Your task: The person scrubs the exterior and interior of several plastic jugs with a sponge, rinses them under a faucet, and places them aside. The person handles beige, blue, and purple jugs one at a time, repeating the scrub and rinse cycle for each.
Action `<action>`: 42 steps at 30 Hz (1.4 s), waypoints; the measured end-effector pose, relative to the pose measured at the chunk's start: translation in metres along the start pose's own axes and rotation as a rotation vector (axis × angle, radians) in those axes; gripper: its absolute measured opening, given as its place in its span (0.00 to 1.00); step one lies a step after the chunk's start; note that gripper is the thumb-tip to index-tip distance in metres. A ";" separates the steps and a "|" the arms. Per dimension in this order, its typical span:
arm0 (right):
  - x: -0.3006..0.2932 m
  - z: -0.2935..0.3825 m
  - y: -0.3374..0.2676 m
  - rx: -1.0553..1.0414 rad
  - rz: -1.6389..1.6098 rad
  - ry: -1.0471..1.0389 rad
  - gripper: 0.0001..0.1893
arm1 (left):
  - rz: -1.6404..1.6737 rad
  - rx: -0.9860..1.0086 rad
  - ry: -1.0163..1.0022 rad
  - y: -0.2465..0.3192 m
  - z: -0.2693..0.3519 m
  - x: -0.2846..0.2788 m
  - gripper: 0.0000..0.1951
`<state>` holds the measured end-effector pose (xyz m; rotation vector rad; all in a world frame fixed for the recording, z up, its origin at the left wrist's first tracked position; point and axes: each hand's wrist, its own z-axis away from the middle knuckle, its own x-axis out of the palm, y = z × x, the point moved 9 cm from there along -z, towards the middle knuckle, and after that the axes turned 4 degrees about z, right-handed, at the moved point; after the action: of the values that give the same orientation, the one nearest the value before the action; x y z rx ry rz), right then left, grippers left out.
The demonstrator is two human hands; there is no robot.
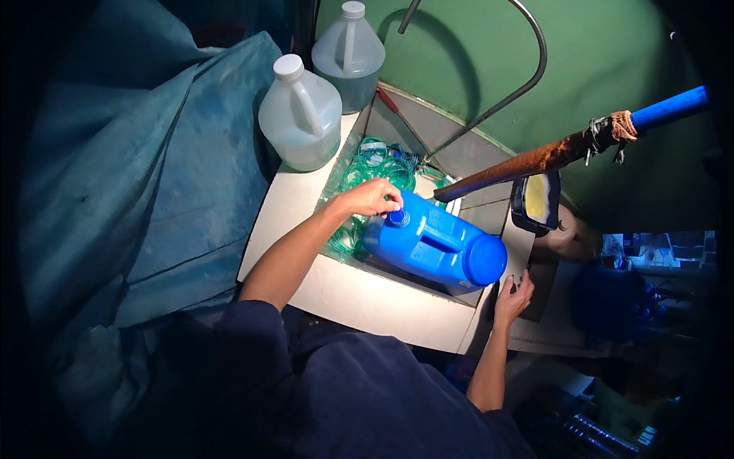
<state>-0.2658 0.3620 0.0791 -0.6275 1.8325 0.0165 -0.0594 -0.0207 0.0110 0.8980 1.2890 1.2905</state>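
A blue plastic water container point(427, 241) lies tilted across a tiled basin point(410, 267). My left hand point(373, 198) pinches the small blue cap point(397, 218) at its left end. Off the container's right end, by its wide round blue lid point(486, 259), my right hand point(514, 295) is spread with nothing in it. Under and behind the container, the basin holds several clear green items point(395, 171), perhaps glasses or bottles; the container hides part of them.
Two translucent jugs with white caps, a nearer one point(301, 117) and a farther one point(348, 57), stand at the left on the white counter point(367, 295). A curved metal faucet pipe point(539, 63) and a rusty-brown and blue pipe point(527, 160) reach over the basin. A black tub point(536, 201) sits right.
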 end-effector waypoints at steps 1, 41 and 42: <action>-0.008 -0.007 -0.042 -0.170 -0.116 -0.011 0.20 | -0.039 0.016 -0.035 0.004 0.001 0.003 0.08; 0.078 0.069 -0.295 -0.897 -0.590 -0.418 0.27 | 0.642 -0.124 0.392 -0.063 0.059 0.038 0.05; 0.080 0.069 -0.293 -0.867 -0.587 -0.419 0.27 | 0.643 -0.094 0.408 -0.065 0.058 0.038 0.04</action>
<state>-0.0981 0.0995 0.0691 -1.6112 1.1223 0.5301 0.0014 0.0182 -0.0504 1.0627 1.2717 2.1064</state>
